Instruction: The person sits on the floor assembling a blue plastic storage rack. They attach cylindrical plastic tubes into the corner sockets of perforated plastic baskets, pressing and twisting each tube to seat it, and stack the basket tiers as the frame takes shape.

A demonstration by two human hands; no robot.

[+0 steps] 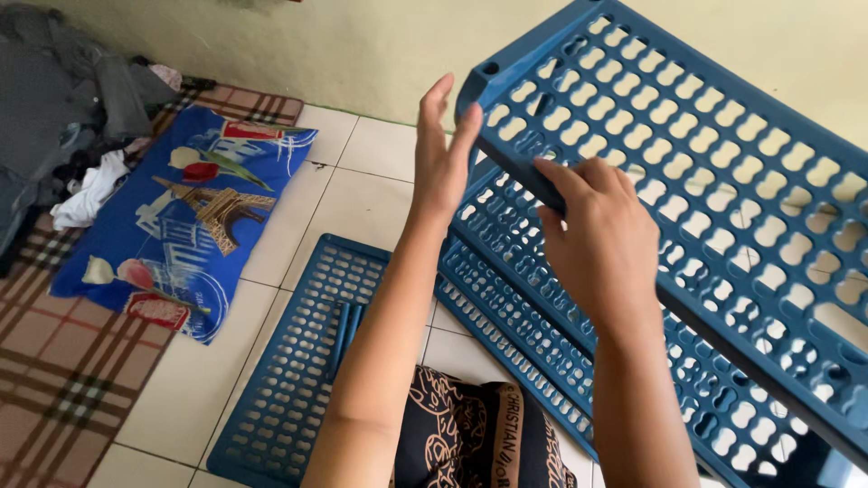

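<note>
Several blue perforated shelves (723, 190) are standing stacked as one plastic rack, tilted in front of me and filling the right side of my view. I am pinching the near edge of the top shelf with my right hand (601, 244), fingers curled over the rim and thumb tucked under, so that hand is grasping the shelf. My left hand (443, 154) is hovering just beside the shelf's rounded corner, palm flat and fingers straight up, released and closing on nothing; only the fingertips are coming near the plastic, and I cannot tell whether they are touching it.

Below the top shelf, two more tiers of the same rack are showing, and my right forearm is crossing in front of them and hiding part of them. Each tier is dark blue with rows of oval and peanut-shaped holes and a raised rim.

On the white tiled floor (362, 194), a loose blue panel (298, 361) is lying flat under my left arm, with two blue rods (345, 330) resting on it. A dark patterned cloth (470, 438) is lying between my arms. Farther left, a blue printed pillow (181, 217) is lying on a brown checked mat (63, 380), with a heap of grey clothes (63, 99) behind it against the pale wall (362, 45).
</note>
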